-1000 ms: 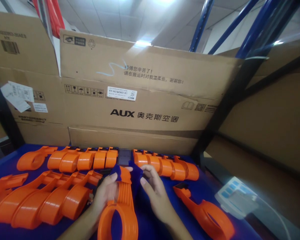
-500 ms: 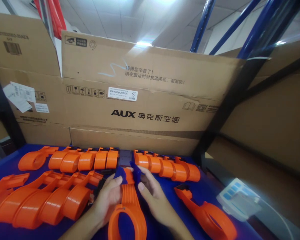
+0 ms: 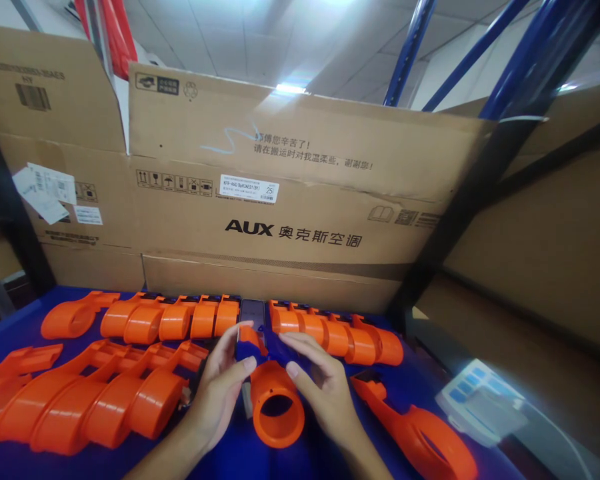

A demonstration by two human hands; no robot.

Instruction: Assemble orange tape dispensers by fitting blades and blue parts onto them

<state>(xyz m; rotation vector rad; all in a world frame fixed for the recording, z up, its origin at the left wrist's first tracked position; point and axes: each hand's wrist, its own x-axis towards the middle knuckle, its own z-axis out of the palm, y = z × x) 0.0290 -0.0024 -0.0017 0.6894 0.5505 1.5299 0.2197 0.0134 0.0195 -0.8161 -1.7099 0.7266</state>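
Note:
Between my hands is an orange tape dispenser point(image 3: 279, 437), tilted so that its round ring faces me. My left hand point(image 3: 219, 390) is closed on its head end, thumb on top, beside a dark blue part there. My right hand point(image 3: 326, 387) has its fingers and thumb around a blue plastic piece point(image 3: 279, 351) at the right of the head. Whether that piece touches the dispenser is hard to see. Part of the head is hidden by my fingers.
Similar orange dispensers stand in a back left row point(image 3: 173, 321), a back right row point(image 3: 337, 337) and a front left group point(image 3: 87, 407). A single dispenser point(image 3: 425, 433) lies right, near a white device point(image 3: 480, 403). Behind rises a cardboard wall point(image 3: 180, 220). A dark phone-like object point(image 3: 253, 312) lies between the rows.
The dispenser has been tipped, so its ring has swung up and round to face me more directly. My hands stay close together around its head.

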